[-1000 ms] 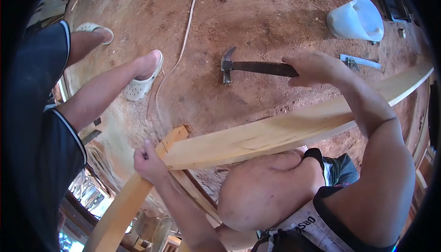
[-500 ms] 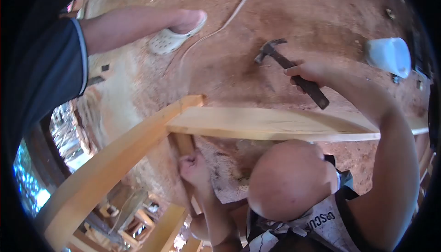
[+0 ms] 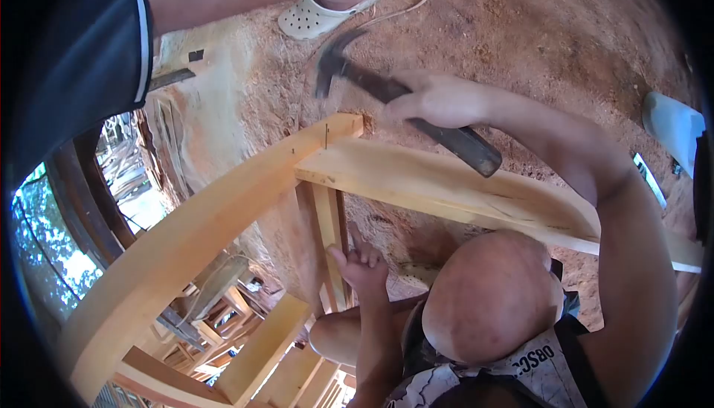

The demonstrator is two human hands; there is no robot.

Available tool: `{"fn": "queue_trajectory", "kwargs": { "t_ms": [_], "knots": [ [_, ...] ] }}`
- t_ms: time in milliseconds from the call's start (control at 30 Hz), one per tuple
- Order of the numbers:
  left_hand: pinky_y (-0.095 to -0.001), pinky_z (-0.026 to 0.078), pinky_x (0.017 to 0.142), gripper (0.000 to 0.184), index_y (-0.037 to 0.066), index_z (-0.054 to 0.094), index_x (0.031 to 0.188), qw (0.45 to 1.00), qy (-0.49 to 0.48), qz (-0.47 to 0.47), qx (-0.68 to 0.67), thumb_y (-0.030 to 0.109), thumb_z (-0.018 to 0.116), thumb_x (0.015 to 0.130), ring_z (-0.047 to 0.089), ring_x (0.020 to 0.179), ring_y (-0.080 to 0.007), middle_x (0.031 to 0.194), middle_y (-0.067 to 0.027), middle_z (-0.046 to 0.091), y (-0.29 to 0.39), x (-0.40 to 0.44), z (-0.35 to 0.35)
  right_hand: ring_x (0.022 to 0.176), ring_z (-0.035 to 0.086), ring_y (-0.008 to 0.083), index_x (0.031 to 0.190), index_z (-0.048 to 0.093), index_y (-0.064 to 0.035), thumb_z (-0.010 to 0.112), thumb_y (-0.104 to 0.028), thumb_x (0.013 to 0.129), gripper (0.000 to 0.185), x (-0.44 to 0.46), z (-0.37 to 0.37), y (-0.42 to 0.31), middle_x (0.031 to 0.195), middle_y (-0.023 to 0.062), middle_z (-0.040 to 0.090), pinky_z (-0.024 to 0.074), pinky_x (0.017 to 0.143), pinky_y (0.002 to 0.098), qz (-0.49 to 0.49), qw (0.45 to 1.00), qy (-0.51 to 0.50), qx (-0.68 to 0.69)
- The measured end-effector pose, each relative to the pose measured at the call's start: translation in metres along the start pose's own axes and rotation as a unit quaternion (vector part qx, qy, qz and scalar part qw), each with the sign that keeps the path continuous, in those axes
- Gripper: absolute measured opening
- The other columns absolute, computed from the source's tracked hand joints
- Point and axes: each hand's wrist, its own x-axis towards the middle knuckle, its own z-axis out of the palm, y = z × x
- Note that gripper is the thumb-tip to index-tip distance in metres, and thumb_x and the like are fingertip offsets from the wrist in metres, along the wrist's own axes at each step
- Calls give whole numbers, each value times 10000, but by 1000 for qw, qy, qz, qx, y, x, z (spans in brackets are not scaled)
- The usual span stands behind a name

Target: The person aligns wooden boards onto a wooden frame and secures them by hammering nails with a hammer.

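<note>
At right hand: wrapped round hammer at mid-handle | left of right hand: holding its head near two nails standing in curved beam | below right hand: see plank meeting beam | at left hand: half-spread, with thumb out and some fingers curled, just beside wooden post, can't tell if touching

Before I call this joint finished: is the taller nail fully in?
No, partly out: the taller nail visibly sticks up from the beam.

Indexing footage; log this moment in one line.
right hand: gripping hammer | left hand: near wooden post | nail: protruding from beam
</note>
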Motion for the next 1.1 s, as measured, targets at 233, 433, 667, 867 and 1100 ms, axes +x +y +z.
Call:
{"fn": "queue_trajectory", "kwargs": {
  "t_ms": [233, 433, 667, 867, 1100],
  "knots": [
    [-205, 336, 403, 602, 112, 559, 1279, 997, 37, 54, 34, 582, 643, 912, 396, 490, -86, 1147, -74, 690, 19, 5, -32, 619, 624, 168, 1051, 648, -28, 585, -308, 940, 308, 7, -38, 14, 800, 62, 654, 529, 578, 347, 62, 986, 108, 110],
    [-203, 297, 402, 421, 110, 596, 1179, 999, 31, -3, -31, 472, 617, 966, 336, 467, -77, 998, -65, 694, 7, 23, -16, 698, 605, 155, 1167, 584, -32, 629, -293, 912, 368, -4, 2, 9, 787, 42, 633, 510, 651, 322, 10, 999, 15, 28],
    [-191, 304, 407, 523, 81, 528, 1358, 999, -21, -7, -47, 465, 544, 1004, 359, 494, -66, 1339, -126, 616, 26, 9, -7, 556, 571, 119, 940, 601, -74, 603, -371, 952, 297, -2, -29, 6, 699, 17, 592, 495, 527, 298, 10, 965, 116, 236],
    [-190, 301, 407, 544, 62, 513, 1370, 995, -47, -65, -58, 447, 575, 990, 361, 490, -72, 1393, -124, 580, 31, 13, -10, 622, 614, 141, 947, 619, -61, 592, -309, 947, 249, 14, 0, 42, 777, 41, 612, 522, 556, 300, -194, 957, 210, -57],
    [-184, 302, 406, 541, 74, 508, 1375, 997, -11, -45, -57, 433, 601, 981, 366, 490, -72, 1373, -158, 583, 33, 17, -15, 563, 590, 127, 959, 604, -64, 610, -306, 930, 244, 10, -20, -3, 758, 37, 601, 513, 488, 306, -49, 979, 106, 168]
  ]
}}
